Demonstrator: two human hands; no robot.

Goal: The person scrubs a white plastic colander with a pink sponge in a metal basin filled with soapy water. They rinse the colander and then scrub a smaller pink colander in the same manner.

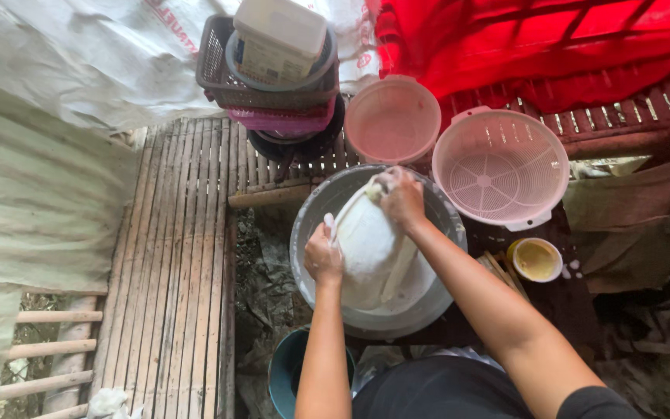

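A bulging white cloth bag (pixel 370 248) rests in a large grey metal basin (pixel 316 213) at the centre. My right hand (pixel 401 198) is closed around the bag's twisted top at the far side. My left hand (pixel 322 256) grips the bag's near left side, pressing against it. Both forearms reach in from the bottom of the view.
A pink plastic colander (pixel 502 167) and a pink bucket (pixel 393 120) stand behind the basin. Stacked baskets with a white container (pixel 277 62) sit at the back. A small yellow bowl (pixel 535 260) lies to the right, a teal bucket (pixel 284 372) near me, a bamboo slat floor (pixel 172 256) to the left.
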